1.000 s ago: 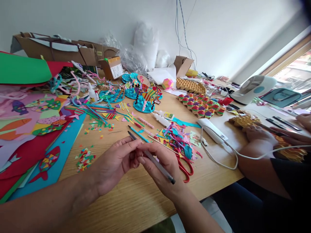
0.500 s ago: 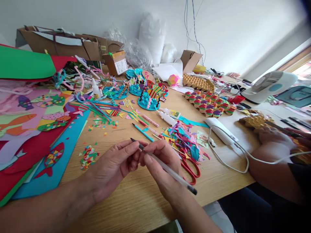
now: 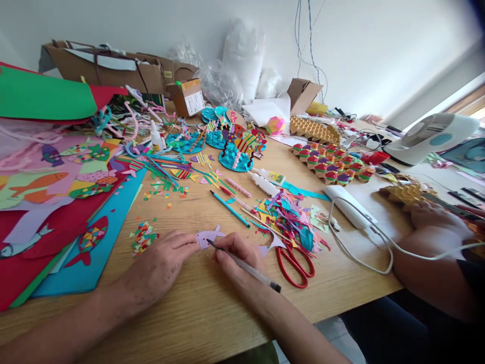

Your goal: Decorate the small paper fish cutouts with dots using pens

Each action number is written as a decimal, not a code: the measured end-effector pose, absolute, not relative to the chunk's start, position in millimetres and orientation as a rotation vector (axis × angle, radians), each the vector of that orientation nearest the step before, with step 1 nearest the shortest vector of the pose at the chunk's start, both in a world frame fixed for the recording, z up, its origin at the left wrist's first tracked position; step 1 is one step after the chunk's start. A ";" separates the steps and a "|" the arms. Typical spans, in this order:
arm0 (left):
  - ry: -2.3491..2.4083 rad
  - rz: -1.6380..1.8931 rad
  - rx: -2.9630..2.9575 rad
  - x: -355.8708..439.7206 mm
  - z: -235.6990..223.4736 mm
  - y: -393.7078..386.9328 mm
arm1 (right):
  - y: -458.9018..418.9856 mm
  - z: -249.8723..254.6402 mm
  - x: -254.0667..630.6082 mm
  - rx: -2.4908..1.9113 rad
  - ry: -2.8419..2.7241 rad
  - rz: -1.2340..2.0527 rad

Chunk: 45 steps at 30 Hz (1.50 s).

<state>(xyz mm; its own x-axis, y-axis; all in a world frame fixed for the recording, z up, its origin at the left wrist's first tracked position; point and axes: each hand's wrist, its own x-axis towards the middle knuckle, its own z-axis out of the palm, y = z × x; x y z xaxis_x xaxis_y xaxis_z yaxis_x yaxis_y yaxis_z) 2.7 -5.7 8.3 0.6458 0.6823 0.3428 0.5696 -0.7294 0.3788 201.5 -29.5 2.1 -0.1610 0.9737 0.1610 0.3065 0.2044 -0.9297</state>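
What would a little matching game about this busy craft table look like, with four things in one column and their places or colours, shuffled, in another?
Things:
1. lilac paper fish
2. pen
3. scissors
4. fan

Places or colours:
A. red handles
B. held in the right hand
C. white, toward the picture's right edge
D. touched by the left hand's fingers

Pairs: 1-D, 2-B, 3-A, 4-C

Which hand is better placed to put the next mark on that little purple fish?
Probably the right hand: it holds the pen, tip down at the lilac paper fish. The left hand has its fingers at the fish's edge, seemingly steadying it.
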 end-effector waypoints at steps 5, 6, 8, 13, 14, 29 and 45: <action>1.011 0.701 2.703 2.5 -3.2 -9.4 | -31.9 -4.5 195.4 -1.240 -1.860 0.739; 1.009 0.709 2.697 2.5 -4.2 -9.5 | -32.7 -4.6 194.8 -1.238 -1.902 0.696; 1.007 0.706 2.692 2.3 -5.5 -9.4 | -33.5 -5.5 194.0 -1.231 -1.944 0.625; 1.014 0.662 2.722 1.9 -5.7 -9.3 | -32.2 -9.5 192.5 -1.192 -1.930 0.500; 1.019 0.645 2.723 1.9 -5.3 -9.5 | -31.9 -9.9 192.1 -1.187 -1.928 0.489; 0.987 0.650 2.838 2.7 1.5 -9.6 | -32.7 -5.5 192.0 -1.197 -1.926 0.583; 1.008 0.630 2.749 1.3 -5.7 -12.2 | -32.3 -5.7 191.8 -1.172 -1.947 0.569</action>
